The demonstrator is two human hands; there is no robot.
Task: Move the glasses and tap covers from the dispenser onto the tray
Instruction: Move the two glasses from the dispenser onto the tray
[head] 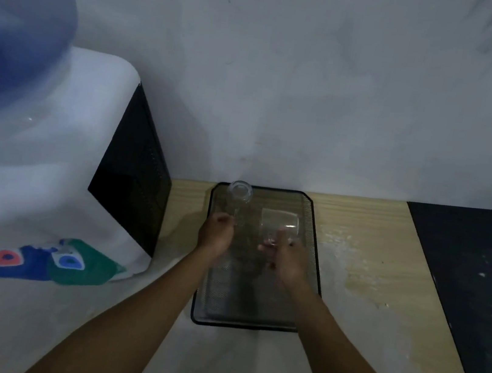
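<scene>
A black mesh tray [251,311] lies on the wooden counter against the wall. Over its far half, my left hand [215,236] grips a clear narrow glass [239,196] whose round mouth faces up toward me. My right hand [286,261] holds a wider clear glass [279,223] by its lower end, beside the first. Whether either glass touches the mesh I cannot tell. The white water dispenser [38,155] stands at the left. On its front sit a blue tap cover [16,260] with a red button and a green tap cover [80,263] with a blue button.
A large blue water bottle [13,24] tops the dispenser. The dispenser's black side panel [134,176] faces the tray. A pale wall rises right behind the tray. The wooden counter [372,253] ends at a dark surface [472,284] on the right.
</scene>
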